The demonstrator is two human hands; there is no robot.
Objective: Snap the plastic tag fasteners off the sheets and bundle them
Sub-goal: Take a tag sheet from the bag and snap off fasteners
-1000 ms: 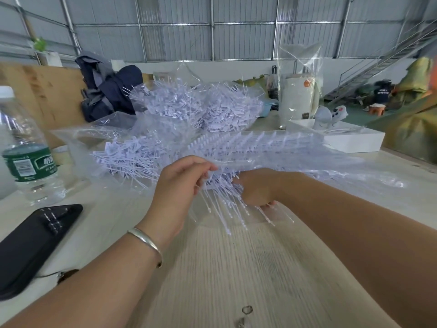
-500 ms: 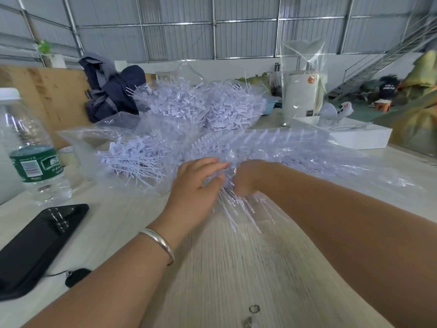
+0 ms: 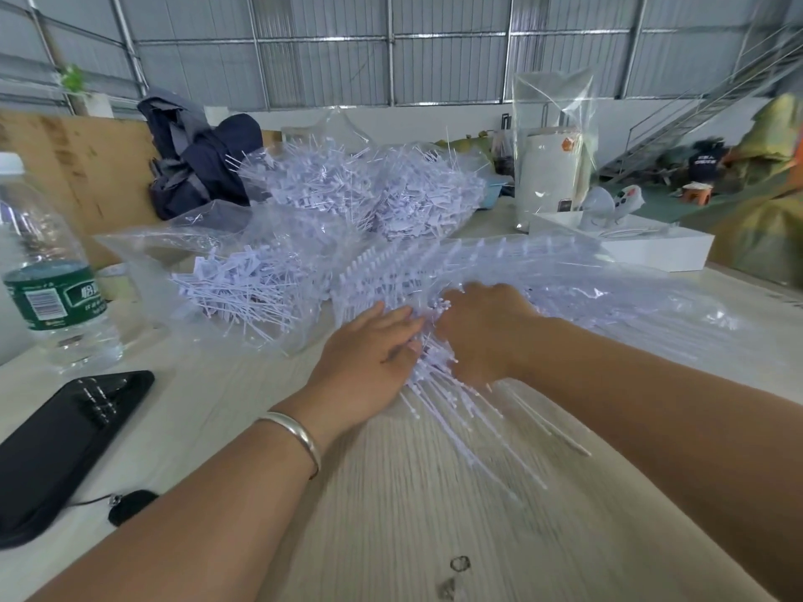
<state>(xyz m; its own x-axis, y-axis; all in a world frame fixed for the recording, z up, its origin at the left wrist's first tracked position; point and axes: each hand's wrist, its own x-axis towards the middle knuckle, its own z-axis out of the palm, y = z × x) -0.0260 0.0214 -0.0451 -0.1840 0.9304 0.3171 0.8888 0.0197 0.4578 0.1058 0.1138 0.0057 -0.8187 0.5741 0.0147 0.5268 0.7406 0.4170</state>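
A wide fan of white plastic tag fastener sheets (image 3: 512, 271) lies across the table's middle, its thin stems (image 3: 460, 410) spreading toward me. My left hand (image 3: 369, 354) lies flat with straight fingers against the sheets' near edge. My right hand (image 3: 482, 328) is curled over the sheets just to the right, its fingertips hidden among the fasteners. Loose snapped-off fasteners (image 3: 243, 293) sit in a clear bag on the left. A bigger heap of fasteners (image 3: 369, 193) lies in clear plastic behind.
A water bottle (image 3: 48, 280) stands at the left edge, a black phone (image 3: 61, 445) lies in front of it. A white box (image 3: 643, 249) and a tall bagged white cylinder (image 3: 552, 167) sit at the back right. Dark clothing (image 3: 195, 167) lies behind the heap.
My left hand has gone from a pinch on the sheets to flat, straight fingers. Both hands have pushed forward and down onto the sheets, which now lie lower against the table.
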